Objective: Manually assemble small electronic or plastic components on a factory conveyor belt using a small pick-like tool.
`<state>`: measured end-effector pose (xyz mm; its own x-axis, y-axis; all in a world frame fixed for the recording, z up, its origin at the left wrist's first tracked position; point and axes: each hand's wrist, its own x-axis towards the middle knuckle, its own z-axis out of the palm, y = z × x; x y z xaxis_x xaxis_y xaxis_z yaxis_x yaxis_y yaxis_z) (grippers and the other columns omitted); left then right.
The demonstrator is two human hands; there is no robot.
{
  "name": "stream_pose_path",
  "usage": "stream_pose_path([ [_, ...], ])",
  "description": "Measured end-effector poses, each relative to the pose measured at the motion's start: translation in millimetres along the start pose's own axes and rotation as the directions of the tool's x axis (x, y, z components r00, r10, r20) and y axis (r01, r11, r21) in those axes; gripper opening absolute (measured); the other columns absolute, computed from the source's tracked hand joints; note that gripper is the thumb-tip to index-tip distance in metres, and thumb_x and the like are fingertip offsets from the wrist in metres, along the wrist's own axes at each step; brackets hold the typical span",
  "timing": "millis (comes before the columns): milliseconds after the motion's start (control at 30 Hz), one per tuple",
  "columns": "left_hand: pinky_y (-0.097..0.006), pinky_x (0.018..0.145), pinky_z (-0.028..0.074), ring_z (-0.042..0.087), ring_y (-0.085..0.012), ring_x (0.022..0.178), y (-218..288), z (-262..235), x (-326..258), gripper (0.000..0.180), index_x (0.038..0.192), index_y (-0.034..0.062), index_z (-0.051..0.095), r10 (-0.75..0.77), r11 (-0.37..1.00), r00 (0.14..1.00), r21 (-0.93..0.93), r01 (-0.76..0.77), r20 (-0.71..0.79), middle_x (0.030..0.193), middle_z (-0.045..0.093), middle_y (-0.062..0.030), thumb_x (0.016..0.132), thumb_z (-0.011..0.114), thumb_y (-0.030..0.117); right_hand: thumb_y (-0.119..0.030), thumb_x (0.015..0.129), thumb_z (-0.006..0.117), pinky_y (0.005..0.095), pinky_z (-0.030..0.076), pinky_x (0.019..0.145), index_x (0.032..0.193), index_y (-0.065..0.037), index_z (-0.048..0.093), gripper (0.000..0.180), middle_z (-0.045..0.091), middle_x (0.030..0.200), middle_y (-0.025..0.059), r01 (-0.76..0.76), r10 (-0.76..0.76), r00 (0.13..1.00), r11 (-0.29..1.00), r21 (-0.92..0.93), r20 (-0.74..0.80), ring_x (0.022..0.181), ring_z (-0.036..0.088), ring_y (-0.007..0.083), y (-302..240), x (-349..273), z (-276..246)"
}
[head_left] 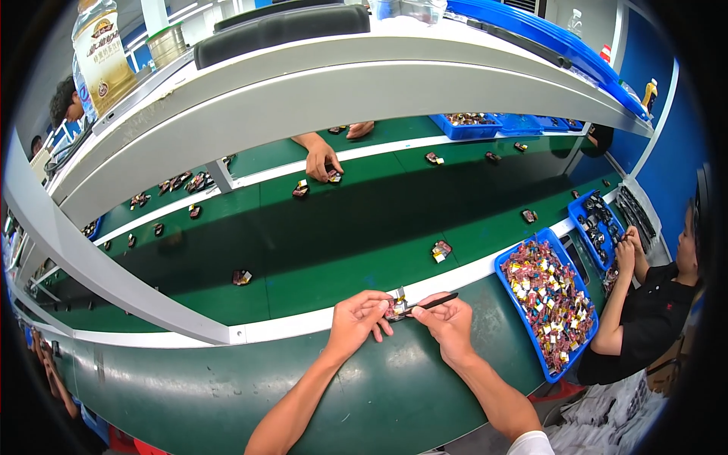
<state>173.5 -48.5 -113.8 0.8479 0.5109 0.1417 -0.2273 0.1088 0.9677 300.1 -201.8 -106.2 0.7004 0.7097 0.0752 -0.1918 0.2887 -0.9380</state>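
The left hand [356, 317] is curled shut, its fingertips pinching a small reddish electronic part [396, 306] with a pale yellow tab. The right hand [447, 318] meets it from the other side, fingers closed around a thin black pen-like tool [436, 302] whose tip lies against the part. Both hands hover just above the near green tabletop [394, 394], close to the white rail [303, 322] that edges the conveyor belt [341, 243]; the part sits right over that rail.

Around the hands the tabletop is bare green, wide to the left and toward the person — room on both sides. To the right, well apart from the right hand, stands a blue tray [508, 265] heaped with small multicoloured parts, its near corner close to the tabletop's curved edge.

Beyond the rail the belt runs broad and dark green, with only scattered small parts: one [440, 249] just past the rail, another [242, 277] further left. A second white rail [250, 180] divides the belt lengthwise. At the far side a co-worker's hand [322, 161] rests on a part — under a grey overhead shelf [303, 98]. On the right, a person in black [644, 318] reaches into a second blue tray [599, 224].
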Motion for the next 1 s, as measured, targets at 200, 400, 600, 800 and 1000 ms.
stream_pose_path([
  [200, -0.025, 0.049, 0.054, 0.071, -0.0192, 0.066, 1.2, -2.2, 0.5, 0.024, 0.117, -0.007, 0.062, -0.011, 1.0, 1.0, -0.011, 0.011, 0.027, 0.092, 0.069, -0.0144, 0.101, 0.059, 0.011, 0.009, 0.084, 0.074, 0.017, 0.044, 0.058, 0.098, 0.005, 0.065, 0.017, 0.071, 0.085, 0.0074, 0.205, -0.206, 0.979, 0.977, -0.065, -0.001, 0.07, 0.06, 0.0036, 12.6, -1.8, 2.6],
  [400, -0.026, 0.05, 0.055, 0.071, -0.0207, 0.068, 1.4, -3.5, -0.4, 0.024, 0.117, -0.0072, 0.061, -0.008, 0.999, 0.999, -0.032, 0.009, 0.037, 0.092, 0.069, -0.0146, 0.101, 0.058, 0.01, 0.008, 0.084, 0.075, 0.0152, 0.03, 0.049, 0.095, 0.003, 0.068, 0.014, 0.07, 0.081, 0.002, 0.286, -0.288, 0.958, 0.947, -0.145, 0.007, 0.059, 0.046, -0.0038, 16.9, -2.3, 5.5],
  [600, -0.026, 0.051, 0.056, 0.071, -0.021, 0.068, 2.0, -2.7, -1.0, 0.023, 0.117, -0.007, 0.061, -0.004, 0.999, 1.0, -0.042, 0.006, 0.026, 0.092, 0.069, -0.015, 0.1, 0.059, 0.008, 0.008, 0.084, 0.075, 0.0148, 0.031, 0.049, 0.095, 0.003, 0.068, 0.014, 0.071, 0.083, 0.0031, 0.257, -0.259, 0.966, 0.957, -0.136, 0.002, 0.059, 0.048, -0.0039, 18.4, -1.4, 4.8],
  [800, -0.027, 0.051, 0.056, 0.071, -0.0207, 0.067, 1.3, -4.8, -0.9, 0.022, 0.116, -0.0074, 0.062, 0.005, 0.999, 1.0, -0.053, -0.003, 0.029, 0.092, 0.069, -0.0151, 0.1, 0.059, 0.008, 0.007, 0.084, 0.076, 0.0146, 0.033, 0.05, 0.096, 0.003, 0.068, 0.014, 0.072, 0.084, 0.0043, 0.253, -0.254, 0.967, 0.956, -0.149, 0.012, 0.06, 0.049, -0.0035, 19.1, -0.7, 5.6],
  [1000, -0.027, 0.05, 0.056, 0.071, -0.0204, 0.066, 2.2, -2.9, -1.0, 0.021, 0.115, -0.0082, 0.062, -0.023, 0.999, 1.0, -0.031, 0.023, 0.01, 0.089, 0.069, -0.015, 0.099, 0.059, 0.006, 0.006, 0.084, 0.077, 0.0151, 0.032, 0.049, 0.096, 0.003, 0.068, 0.015, 0.071, 0.082, 0.0031, 0.255, -0.255, 0.967, 0.955, -0.151, 0.02, 0.059, 0.047, -0.0039, 18.1, 0.9, 4.2],
])
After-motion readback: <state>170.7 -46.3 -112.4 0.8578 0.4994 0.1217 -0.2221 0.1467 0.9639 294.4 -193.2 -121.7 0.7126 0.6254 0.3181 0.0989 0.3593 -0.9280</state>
